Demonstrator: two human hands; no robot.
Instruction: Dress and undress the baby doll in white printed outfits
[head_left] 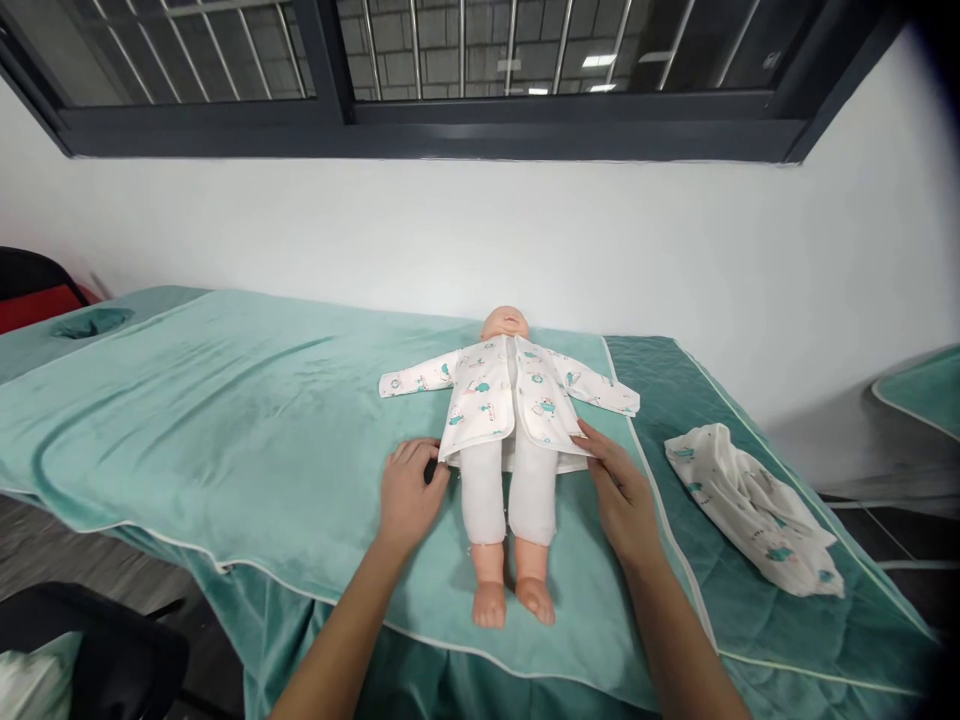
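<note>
A baby doll lies on its back, head toward the wall, its bare feet toward me and its legs in white cloth down to the shins. It wears a white baby jacket with a green and dark print. The jacket's front edges lie slightly apart down the middle, and both sleeves stretch out sideways, hiding the doll's hands. My left hand has its thumb and fingers closed at the hem's left corner. At the right corner, my right hand pinches the hem, fingertips on top and thumb lower.
Printed white baby clothing lies bunched at the right on the quilted dark green cover. A light green sheet spreads over the bed under the doll. Behind are a white wall and a window frame. A black chair stands lower left.
</note>
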